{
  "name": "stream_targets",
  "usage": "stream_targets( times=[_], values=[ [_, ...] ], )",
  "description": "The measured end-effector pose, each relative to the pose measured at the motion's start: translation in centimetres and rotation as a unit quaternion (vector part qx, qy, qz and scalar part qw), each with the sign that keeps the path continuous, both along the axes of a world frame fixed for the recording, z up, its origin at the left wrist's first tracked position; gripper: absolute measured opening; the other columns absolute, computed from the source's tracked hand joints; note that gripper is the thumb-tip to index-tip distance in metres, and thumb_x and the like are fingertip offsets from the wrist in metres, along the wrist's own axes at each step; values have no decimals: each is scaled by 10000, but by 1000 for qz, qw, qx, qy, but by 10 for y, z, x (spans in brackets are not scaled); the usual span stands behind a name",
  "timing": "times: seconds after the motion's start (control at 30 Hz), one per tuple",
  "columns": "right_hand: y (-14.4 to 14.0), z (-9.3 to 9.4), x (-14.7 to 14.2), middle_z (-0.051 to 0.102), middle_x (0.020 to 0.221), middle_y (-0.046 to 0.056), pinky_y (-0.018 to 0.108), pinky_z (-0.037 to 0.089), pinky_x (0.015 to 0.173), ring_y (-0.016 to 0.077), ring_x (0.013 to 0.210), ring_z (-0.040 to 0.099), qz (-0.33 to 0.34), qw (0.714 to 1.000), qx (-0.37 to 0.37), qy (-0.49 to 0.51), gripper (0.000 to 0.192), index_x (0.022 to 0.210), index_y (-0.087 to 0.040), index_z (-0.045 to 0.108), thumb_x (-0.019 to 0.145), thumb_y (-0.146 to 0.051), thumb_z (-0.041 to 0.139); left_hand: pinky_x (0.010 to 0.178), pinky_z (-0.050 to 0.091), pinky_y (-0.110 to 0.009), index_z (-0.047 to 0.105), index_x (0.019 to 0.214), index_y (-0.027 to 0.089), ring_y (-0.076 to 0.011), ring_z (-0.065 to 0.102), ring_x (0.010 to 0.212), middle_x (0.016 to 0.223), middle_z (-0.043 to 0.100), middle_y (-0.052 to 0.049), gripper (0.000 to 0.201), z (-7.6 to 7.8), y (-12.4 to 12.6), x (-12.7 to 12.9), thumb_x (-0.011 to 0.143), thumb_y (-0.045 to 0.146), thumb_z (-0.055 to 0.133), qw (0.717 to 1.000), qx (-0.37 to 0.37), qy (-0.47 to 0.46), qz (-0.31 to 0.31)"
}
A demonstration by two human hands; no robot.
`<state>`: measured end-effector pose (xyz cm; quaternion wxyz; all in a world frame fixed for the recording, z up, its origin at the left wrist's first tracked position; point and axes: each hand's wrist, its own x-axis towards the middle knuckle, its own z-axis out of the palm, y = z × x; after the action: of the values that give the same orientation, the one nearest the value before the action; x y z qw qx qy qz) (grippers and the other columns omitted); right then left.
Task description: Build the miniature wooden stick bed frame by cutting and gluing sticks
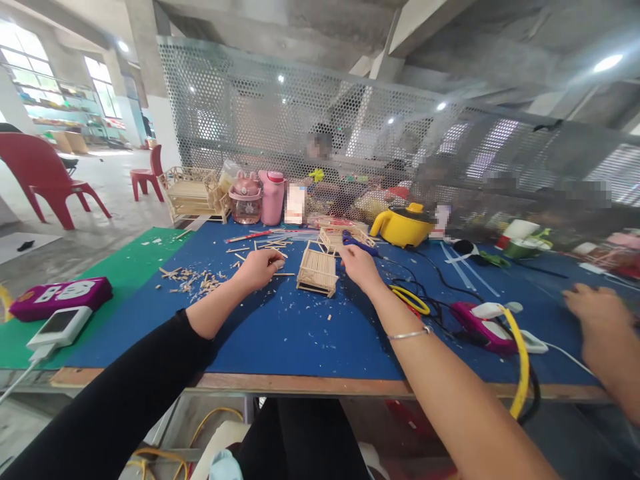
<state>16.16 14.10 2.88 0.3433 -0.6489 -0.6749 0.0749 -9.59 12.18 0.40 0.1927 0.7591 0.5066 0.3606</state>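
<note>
1. On the blue mat (300, 333), a stick frame (317, 270) stands between both hands.
2. Left hand (259, 268) rests curled beside loose sticks (193, 280).
3. Right hand (359, 265) grasps a glue gun (357, 244), just beside the frame.

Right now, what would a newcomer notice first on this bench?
The small stick-built frame mid-table on the blue mat, between the left hand and the right hand. Then the yellow pot behind it, and the scatter of stick offcuts to the left.
</note>
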Motion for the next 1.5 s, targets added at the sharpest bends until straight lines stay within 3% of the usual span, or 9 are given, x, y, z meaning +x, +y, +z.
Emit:
stream_targets(
  times=[0.1,0.23,0.4,0.6,0.77,0.9,1.07,1.27,1.5],
  values=[
    [28,-1,-1,585,1174,84,411,515,833,198,991,601,-26,999,-3,-21,333,1175,-160,552,894,-340,549,661,441,-256,673,895,178,-168,597,701,751,673,-28,292,1,0,1,848,350,441,1000,-6,-6,12],
    [43,-3,-5,573,1200,85,414,514,842,199,1007,594,-12,999,-21,-44,334,1190,-173,544,899,-337,542,542,411,-234,630,934,182,-145,566,549,637,625,-4,323,1,0,2,882,355,362,999,-23,-5,28],
    [32,-5,-2,575,1199,81,408,514,842,200,1006,594,10,996,-47,-81,326,1181,-176,552,900,-340,541,556,379,-250,635,833,194,-172,558,598,645,632,-21,264,0,1,0,851,351,424,998,-17,24,56],
    [-1,-8,16,570,1209,81,400,514,844,193,1010,592,-75,990,-47,-112,315,1181,-190,553,902,-336,538,600,375,-258,649,828,196,-190,573,686,736,671,-44,272,-1,1,-1,845,349,425,995,-19,40,86],
    [-20,-14,25,674,977,88,351,487,813,197,916,625,-137,985,-15,-101,207,941,-162,655,891,-309,519,602,384,-265,650,847,178,-181,573,663,734,667,-52,320,7,-10,6,852,355,382,995,-30,63,76],
    [-27,-16,24,710,768,104,298,434,703,229,799,646,-153,986,13,-68,196,724,-178,674,793,-268,514,606,396,-248,682,789,214,-165,598,678,748,686,-13,215,14,-28,19,771,341,510,991,-49,121,-5],
    [-35,-13,14,706,683,68,273,392,638,205,697,628,-109,993,28,-33,225,622,-206,640,756,-333,513,606,389,-275,697,841,236,-215,622,746,810,702,-35,329,9,-42,40,748,525,570,983,-43,180,-10],
    [-45,-11,10,654,526,49,262,386,589,178,565,605,-36,999,26,10,415,472,-213,556,800,-453,468,613,389,-286,658,816,214,-233,631,779,832,703,-62,240,2,-33,40,841,386,493,977,-35,203,59],
    [-46,-13,15,607,441,20,257,379,540,150,455,560,35,999,16,37,392,440,-205,558,797,-344,474,670,423,-281,630,858,214,-214,639,816,877,708,-58,230,-4,-25,39,870,369,460,977,-25,196,82]
  ],
)
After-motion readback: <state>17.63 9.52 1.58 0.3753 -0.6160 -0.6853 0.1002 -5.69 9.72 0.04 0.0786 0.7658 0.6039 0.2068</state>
